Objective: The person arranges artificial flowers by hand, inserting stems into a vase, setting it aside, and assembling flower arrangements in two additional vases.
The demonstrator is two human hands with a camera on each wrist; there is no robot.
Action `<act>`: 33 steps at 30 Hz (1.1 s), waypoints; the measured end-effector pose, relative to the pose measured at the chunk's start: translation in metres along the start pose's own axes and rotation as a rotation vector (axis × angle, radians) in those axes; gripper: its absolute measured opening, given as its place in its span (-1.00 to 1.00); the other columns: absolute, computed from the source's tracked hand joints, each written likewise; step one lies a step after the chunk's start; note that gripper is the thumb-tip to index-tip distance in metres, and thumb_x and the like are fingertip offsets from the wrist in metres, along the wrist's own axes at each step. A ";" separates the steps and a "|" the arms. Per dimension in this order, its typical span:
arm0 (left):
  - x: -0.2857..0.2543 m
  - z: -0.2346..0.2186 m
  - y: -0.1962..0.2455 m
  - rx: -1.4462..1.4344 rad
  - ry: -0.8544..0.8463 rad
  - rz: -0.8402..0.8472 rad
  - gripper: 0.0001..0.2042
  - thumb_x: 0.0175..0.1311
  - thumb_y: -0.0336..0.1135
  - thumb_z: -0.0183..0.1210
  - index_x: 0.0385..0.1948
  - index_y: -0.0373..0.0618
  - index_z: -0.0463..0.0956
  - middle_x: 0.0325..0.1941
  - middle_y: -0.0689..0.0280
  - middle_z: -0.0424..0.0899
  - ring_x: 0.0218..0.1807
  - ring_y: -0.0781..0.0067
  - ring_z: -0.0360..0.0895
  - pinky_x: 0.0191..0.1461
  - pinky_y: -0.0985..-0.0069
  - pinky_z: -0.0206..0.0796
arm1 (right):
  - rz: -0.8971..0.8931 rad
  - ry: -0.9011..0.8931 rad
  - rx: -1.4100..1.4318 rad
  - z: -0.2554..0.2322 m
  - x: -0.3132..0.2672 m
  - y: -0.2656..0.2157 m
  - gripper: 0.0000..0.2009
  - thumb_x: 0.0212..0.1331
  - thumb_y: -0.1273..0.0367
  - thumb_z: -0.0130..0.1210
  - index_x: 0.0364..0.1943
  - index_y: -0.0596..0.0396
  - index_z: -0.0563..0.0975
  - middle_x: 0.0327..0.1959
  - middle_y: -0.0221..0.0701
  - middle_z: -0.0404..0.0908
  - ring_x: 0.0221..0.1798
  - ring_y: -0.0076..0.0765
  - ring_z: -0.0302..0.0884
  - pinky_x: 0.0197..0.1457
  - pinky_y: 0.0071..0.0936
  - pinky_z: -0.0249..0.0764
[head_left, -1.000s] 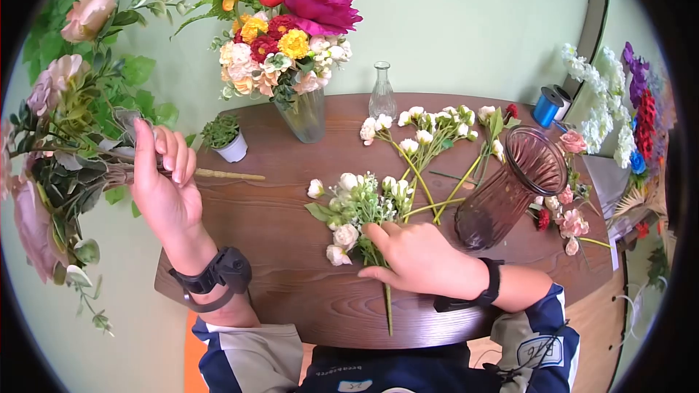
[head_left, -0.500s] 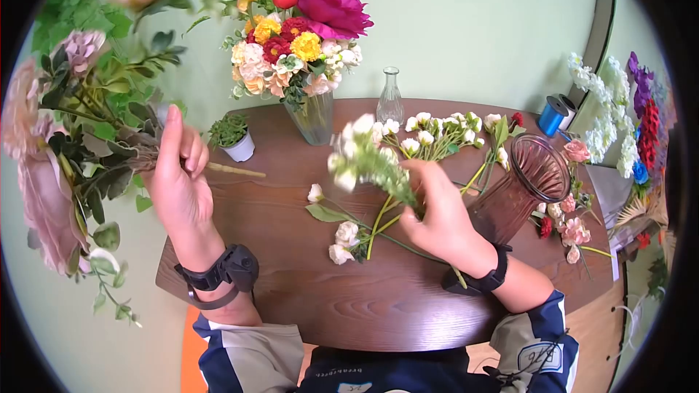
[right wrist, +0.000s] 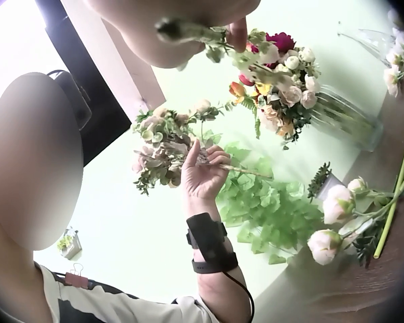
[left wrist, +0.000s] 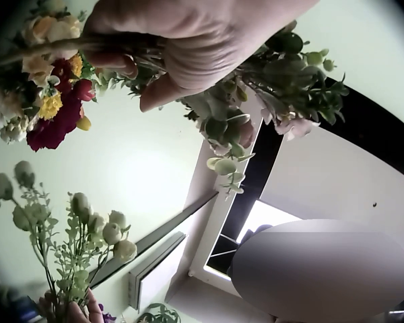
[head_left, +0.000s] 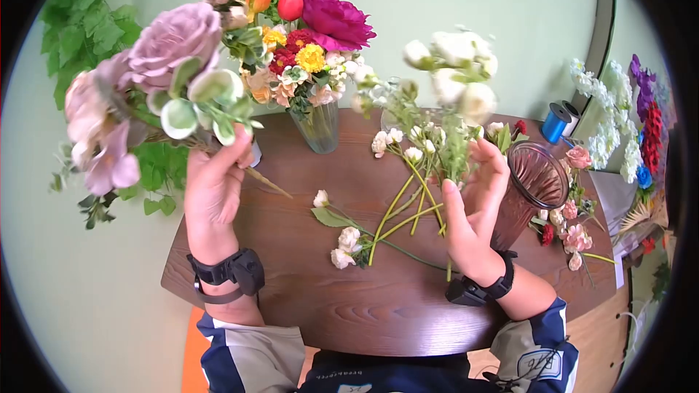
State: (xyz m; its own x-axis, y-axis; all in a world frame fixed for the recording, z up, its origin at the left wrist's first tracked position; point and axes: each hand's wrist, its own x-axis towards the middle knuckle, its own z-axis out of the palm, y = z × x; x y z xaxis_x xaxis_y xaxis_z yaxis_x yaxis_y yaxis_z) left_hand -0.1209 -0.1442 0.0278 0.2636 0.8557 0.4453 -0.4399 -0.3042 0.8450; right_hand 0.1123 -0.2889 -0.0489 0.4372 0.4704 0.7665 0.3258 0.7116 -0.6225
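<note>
Flowers (head_left: 175, 47), soft purple and pink, are in the left hand (head_left: 217, 182), up over the left edge of the counter (head_left: 393, 313). The thumb and fingers curl round the stems, and a brown stem end pokes out to the right. The right hand (head_left: 477, 229) holds a white bunch (head_left: 459, 80) by its green stems, with the thumb on one side and the fingers on the other. This bunch is up in the air over the right half of the counter, with its blooms at the top. A bit of stem shows below the thumb, by the wrist.

A brown vase (head_left: 520, 207) is just beside the right hand, near the right edge of the counter. Pink roses (head_left: 577, 238) and a red bloom (head_left: 547, 235) lie between it and that edge. A blue spool (head_left: 555, 125) is by the far right corner.

In the middle of the counter lie loose white blooms (head_left: 348, 239) and long stems (head_left: 376, 241) that cross. A clear vase (head_left: 318, 131) is near the far edge, left of the middle, full of bright flowers (head_left: 311, 58). Green leaves (head_left: 95, 22) hang on the wall, past the left edge. Each wrist has a black strap (head_left: 244, 271).
</note>
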 end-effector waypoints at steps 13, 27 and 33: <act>-0.036 0.028 -0.068 0.125 -0.723 -0.049 -0.68 0.22 -0.41 -0.02 0.03 -0.22 0.33 0.03 0.21 0.43 0.09 0.35 0.34 0.21 0.47 0.14 | -0.328 -0.137 -0.689 -0.023 -0.028 0.020 -0.35 -0.02 0.55 0.18 0.15 0.26 0.07 0.13 -0.11 0.17 0.14 -0.17 0.27 0.14 -0.35 0.28; -0.080 -0.007 -0.110 -0.843 -0.899 -0.240 -0.36 0.25 0.21 -0.05 0.11 -0.20 0.24 0.03 0.20 0.40 0.06 0.23 0.42 0.16 0.30 0.25 | -0.057 -0.481 -0.285 -0.049 -0.045 0.031 -0.36 -0.07 0.28 0.27 0.12 0.15 0.25 0.09 -0.19 0.32 0.16 -0.15 0.31 0.27 -0.25 0.18; -0.043 0.047 -0.100 -0.724 -0.680 -0.117 -0.54 0.26 0.04 0.03 -0.03 -0.18 0.31 -0.06 0.14 0.41 -0.01 0.30 0.43 0.05 0.36 0.28 | -0.111 -0.623 -0.302 -0.051 -0.042 0.040 -0.36 -0.07 0.26 0.26 0.14 0.13 0.26 0.12 -0.19 0.31 0.18 -0.13 0.29 0.29 -0.25 0.18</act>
State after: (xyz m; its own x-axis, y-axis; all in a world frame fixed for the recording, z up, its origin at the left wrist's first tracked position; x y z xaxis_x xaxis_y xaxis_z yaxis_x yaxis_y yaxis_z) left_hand -0.0478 -0.1698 -0.0617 0.6742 0.3739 0.6370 -0.7372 0.2887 0.6108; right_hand 0.1498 -0.3069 -0.1147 -0.1447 0.6793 0.7195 0.5986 0.6391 -0.4830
